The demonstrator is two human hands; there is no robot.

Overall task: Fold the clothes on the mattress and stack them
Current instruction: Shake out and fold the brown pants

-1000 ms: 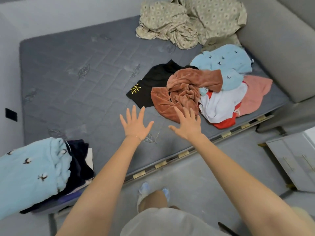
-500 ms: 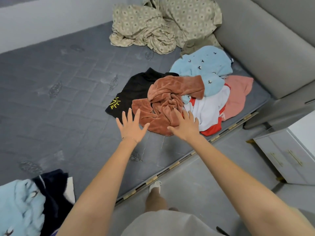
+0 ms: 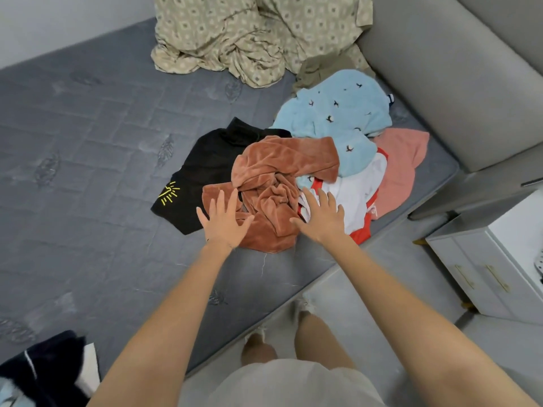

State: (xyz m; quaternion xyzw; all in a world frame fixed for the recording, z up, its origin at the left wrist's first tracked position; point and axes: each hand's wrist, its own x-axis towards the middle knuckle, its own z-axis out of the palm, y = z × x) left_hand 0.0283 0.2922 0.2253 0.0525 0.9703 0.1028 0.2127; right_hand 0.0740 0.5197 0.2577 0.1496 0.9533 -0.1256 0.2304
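Note:
A heap of unfolded clothes lies at the right side of the grey mattress [image 3: 88, 160]. On top is a crumpled rust-brown velvet garment [image 3: 273, 177]. Under it lie a black top with a yellow print [image 3: 205, 165], a light blue fleece with bird marks [image 3: 338, 113], a white and red shirt [image 3: 361, 189] and a pink piece [image 3: 402, 160]. My left hand [image 3: 224, 221] hovers with spread fingers over the brown garment's near left edge. Over its right edge my right hand [image 3: 320, 215] is spread the same way. Neither hand holds anything.
A crumpled beige patterned sheet [image 3: 249, 33] lies at the mattress's far end. A grey padded headboard [image 3: 455, 77] bounds the right side. A white cabinet [image 3: 499, 259] stands on the floor at right. Folded dark and blue clothes [image 3: 38, 374] sit at the lower left corner.
Both hands have reached forward from the mattress edge to over the brown garment. The view has shifted right, so the folded stack at lower left has nearly left the frame.

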